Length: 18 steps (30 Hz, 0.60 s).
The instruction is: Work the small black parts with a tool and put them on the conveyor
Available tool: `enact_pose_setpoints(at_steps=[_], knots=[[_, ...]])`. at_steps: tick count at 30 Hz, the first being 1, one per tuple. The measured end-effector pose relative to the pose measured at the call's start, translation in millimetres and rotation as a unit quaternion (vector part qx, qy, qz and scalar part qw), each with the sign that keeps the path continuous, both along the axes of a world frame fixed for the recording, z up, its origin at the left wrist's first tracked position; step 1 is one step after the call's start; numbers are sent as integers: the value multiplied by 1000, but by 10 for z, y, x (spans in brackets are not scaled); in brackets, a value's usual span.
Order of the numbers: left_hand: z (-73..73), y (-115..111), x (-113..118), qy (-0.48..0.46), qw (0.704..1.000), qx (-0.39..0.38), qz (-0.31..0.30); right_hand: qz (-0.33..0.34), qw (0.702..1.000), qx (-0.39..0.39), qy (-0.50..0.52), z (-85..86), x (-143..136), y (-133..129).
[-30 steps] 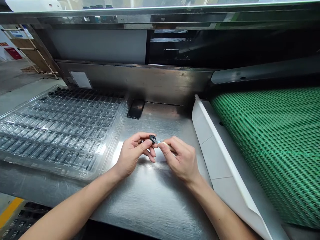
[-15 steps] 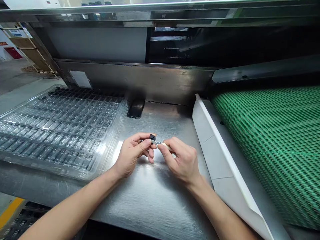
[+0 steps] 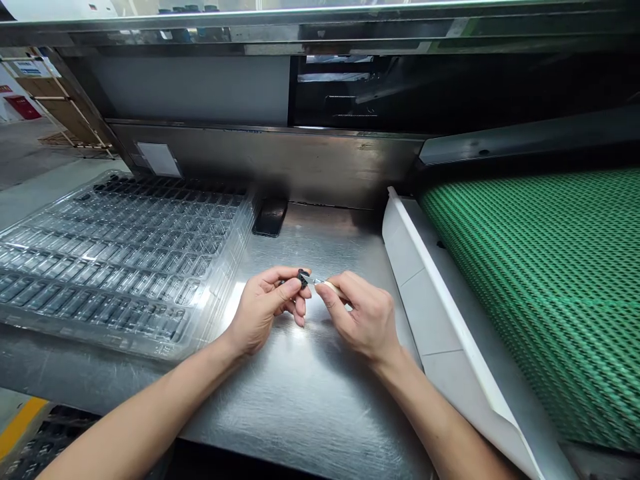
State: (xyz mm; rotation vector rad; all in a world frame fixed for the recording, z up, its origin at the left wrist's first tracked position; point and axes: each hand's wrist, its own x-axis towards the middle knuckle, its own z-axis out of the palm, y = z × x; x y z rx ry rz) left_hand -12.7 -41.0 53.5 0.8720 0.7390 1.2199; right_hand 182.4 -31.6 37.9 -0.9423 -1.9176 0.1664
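A: What are the hands doing now?

B: The left hand is pinching a small black part between thumb and fingertips, a little above the metal surface. The right hand is closed around a thin tool with a pale handle, and its metal tip is touching the black part.

A: How is this part going to handle, in your opinion?

B: I am thinking it is very light and stiff, probably hard plastic, and easy to drop because it is so small. Holding it by its outer edges, as the left hand is doing, is leaving the side facing the tool free.

A: And the tool?

B: It is looking slim and rigid. The fingers are gripping it near the front, like a pen, which is giving good control.

A: What is lying around?

B: A clear plastic tray with many small pockets is sitting at the left, a green belt is running at the right behind a white guard, and a dark block is standing at the back.
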Motion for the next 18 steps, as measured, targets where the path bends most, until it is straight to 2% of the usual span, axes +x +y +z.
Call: enact_pose_setpoints(at_steps=[18], knots=[[12,1,-3,-14,1000,-17,-7,10,1000,-8,5,-17,-2,-10]])
